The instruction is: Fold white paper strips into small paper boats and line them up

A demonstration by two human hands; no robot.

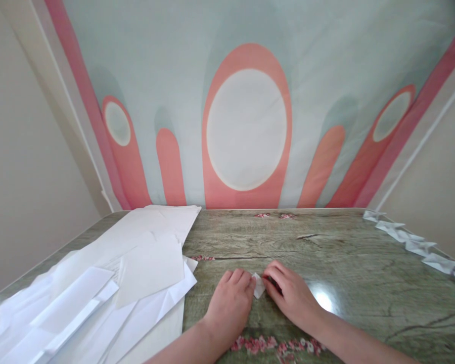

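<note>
"Where's the small white paper (258,288)?"
"Between your hands, over the bench (349,263). Your left hand (233,299) pinches its left edge."
"And your right hand (290,294)?"
"Narrow grip, right at the other edge; I can't tell whether it holds."

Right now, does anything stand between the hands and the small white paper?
Nothing visible does: the left hand touches the small white paper and the right hand is at its other edge. The loose sheets lie farther left.
</note>
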